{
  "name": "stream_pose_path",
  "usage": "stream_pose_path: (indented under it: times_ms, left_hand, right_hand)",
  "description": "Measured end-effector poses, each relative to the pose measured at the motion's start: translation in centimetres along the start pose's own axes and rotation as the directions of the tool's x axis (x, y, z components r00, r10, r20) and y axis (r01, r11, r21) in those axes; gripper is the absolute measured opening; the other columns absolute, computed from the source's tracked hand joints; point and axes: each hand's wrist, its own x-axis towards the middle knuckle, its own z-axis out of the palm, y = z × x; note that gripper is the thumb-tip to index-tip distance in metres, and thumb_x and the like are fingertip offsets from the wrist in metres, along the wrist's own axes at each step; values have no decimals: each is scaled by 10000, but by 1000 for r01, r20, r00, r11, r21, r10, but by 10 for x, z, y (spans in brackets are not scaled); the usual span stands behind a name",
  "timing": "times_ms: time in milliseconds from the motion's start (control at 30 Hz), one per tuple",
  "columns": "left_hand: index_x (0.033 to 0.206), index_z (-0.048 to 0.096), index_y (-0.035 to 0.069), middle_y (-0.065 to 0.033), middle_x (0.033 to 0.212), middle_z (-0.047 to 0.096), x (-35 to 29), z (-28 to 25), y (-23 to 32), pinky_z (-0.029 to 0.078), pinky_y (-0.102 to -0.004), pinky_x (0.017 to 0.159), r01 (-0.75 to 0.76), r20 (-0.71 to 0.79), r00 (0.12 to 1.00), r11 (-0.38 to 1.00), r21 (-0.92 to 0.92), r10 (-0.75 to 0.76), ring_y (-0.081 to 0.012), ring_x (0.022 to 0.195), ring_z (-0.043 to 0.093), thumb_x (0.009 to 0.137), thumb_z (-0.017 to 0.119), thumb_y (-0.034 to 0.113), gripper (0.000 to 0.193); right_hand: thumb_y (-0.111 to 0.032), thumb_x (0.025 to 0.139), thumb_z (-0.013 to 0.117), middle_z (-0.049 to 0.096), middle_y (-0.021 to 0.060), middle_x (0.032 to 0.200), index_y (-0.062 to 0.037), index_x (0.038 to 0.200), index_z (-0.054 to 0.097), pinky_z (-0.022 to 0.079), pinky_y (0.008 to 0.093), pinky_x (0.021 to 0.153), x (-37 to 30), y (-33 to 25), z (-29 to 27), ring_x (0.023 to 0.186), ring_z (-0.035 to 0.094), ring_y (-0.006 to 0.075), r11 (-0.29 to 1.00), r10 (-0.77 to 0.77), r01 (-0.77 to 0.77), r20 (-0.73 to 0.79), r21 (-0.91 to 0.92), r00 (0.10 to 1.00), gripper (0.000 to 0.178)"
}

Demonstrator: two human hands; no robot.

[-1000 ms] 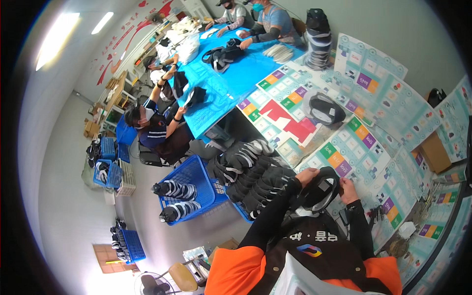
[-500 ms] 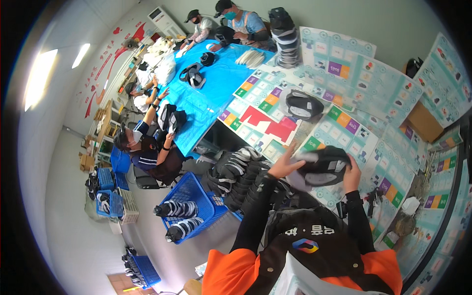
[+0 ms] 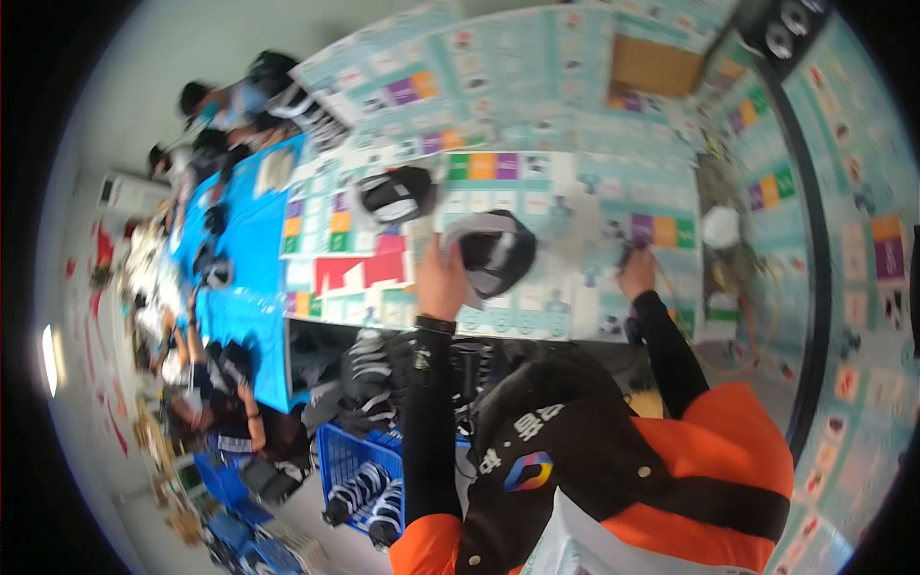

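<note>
Your left hand (image 3: pixel 442 283) holds a loose cap (image 3: pixel 508 251), another cap (image 3: pixel 395 195) lies unstacked, stacked caps (image 3: pixel 356 494) look finished — what your right hand (image 3: pixel 636 274) holds, I cannot tell.

Orange shirt (image 3: pixel 709 436); dark apron (image 3: pixel 585 407), multicoloured logo (image 3: pixel 528 472), white lettering (image 3: pixel 539 420); black arm sleeves (image 3: pixel 430 431); dark wristband (image 3: pixel 436 326).

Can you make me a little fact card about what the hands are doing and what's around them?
Left hand: holding a black-and-grey fabric cap
Right hand: at a small dark object, too blurred to name
Worktable: covered with pale printed sheets with coloured squares
Left of the held cap: another black-and-grey cap and flat, angular red patches
Lower left: blue plastic basket with striped black-and-white stacks
Far left: people at a long table with a shiny blue cover
</note>
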Motion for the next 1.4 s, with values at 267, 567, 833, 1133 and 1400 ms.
stream_pose_path:
  times_ms: [267,567,833,1133,1400]
  left_hand:
    - [1195,590,-45,-281,1198,617,31,91,49,523,-547,838,-158,226,963,987,20,150,-496,1011,632,1021,523,237,338]
    - [1009,601,-50,-263,1085,612,21,120,44,510,-544,789,-222,276,939,974,31,206,-493,950,619,987,613,289,340]
    - [963,618,-51,-263,1035,618,18,118,55,501,-530,804,-236,257,939,972,-11,231,-489,946,610,963,653,307,360]
    - [1005,637,-52,-262,1067,622,16,112,53,502,-520,826,-199,263,944,980,-29,200,-481,977,611,960,656,322,378]
    - [1058,634,-43,-254,1124,617,15,110,47,519,-522,826,-210,282,938,978,1,201,-481,980,624,956,657,332,390]
  right_hand:
    - [-111,761,725,474,290,1283,67,1287,437,453,500,1007,-10,27,13,1216,474,476,982,103,-116,-92,-148,990,625]
    - [-86,869,640,728,79,870,23,1138,682,558,316,541,-39,-47,-74,723,679,144,278,9,-446,461,851,887,294]
    - [-116,846,622,692,227,795,61,972,677,526,453,654,-37,-106,-95,730,687,356,563,-75,-348,466,750,881,224]
    - [-145,833,590,681,290,913,28,950,695,487,544,787,-40,-110,-90,896,627,495,703,-89,-200,364,682,927,234]
    - [-132,834,557,684,293,957,21,1007,697,486,547,818,-34,-119,-93,944,622,504,686,-125,-195,378,701,917,270]
